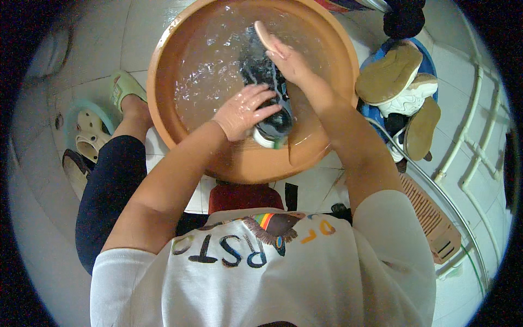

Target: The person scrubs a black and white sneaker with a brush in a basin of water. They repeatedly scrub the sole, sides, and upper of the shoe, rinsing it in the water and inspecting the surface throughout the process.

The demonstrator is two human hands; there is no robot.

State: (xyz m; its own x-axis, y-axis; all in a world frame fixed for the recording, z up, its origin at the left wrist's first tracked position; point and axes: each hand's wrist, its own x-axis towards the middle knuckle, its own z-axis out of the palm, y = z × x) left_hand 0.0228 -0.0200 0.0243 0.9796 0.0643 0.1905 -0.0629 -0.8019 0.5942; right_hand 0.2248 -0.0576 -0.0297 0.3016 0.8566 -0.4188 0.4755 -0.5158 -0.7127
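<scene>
A wet black shoe (272,116) with a white toe edge lies in the cloudy, rippling water of a big orange basin (229,163). My left hand (244,112) grips the shoe from its left side, its fingers laid across the upper. A pale pink brush (263,37) is in my right hand (291,62), at the shoe's far end. The brush's bristles are hidden from view.
To the right, a blue tub (427,52) holds several shoes (392,71), some soles up. Beside it runs a grey hose (430,180), with a peach slotted basket (433,218) nearer me. White pipes (463,131) line the right wall. Clogs (90,131) sit at left.
</scene>
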